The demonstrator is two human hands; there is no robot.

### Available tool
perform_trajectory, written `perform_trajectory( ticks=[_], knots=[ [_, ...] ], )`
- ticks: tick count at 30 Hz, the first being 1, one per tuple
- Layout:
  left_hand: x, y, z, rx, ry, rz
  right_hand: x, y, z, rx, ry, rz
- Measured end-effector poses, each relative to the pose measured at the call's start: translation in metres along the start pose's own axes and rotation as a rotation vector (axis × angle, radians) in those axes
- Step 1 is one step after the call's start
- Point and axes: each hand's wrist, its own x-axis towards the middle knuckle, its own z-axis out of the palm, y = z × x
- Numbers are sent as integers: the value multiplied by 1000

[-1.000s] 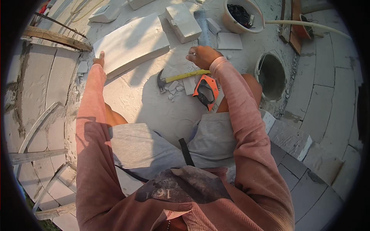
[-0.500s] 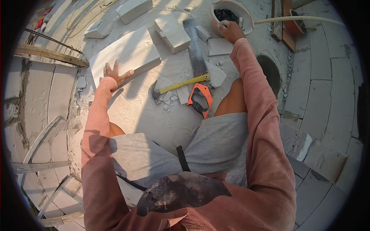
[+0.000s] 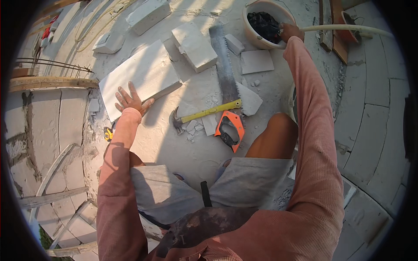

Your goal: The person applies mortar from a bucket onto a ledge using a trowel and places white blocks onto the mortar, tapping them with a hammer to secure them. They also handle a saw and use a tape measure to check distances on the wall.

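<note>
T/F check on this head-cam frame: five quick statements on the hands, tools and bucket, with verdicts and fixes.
1. The left hand rests on the large white block, fingers spread. True.

2. The yellow-handled hammer lies across the saw. True.

3. The right hand is gripping the hammer. False: it is at the rim of the pale bucket; whether it grips anything there is unclear.

4. The saw's handle is blue. False: it is orange and black.

5. Nothing is inside the bucket. False: crumpled black material is in it.
</note>
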Motion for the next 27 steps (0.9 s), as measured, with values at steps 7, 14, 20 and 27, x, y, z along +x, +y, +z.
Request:
perform_trajectory(
  ticks=[7, 14, 20, 27],
  knots=[
    [-8, -11, -3, -67, -6, 67, 64, -8, 65, -21, -150, -57],
    [-29, -32, -15, -258, -57, 161, 113, -19, 106, -148, -231, -41],
    [-26, -33, -9, -294, -6, 182, 100, -27, 87, -218, -210, -60],
    [-23, -33, -6, -319, -9, 191, 84, -38, 68, -233, -206, -64]
  ],
)
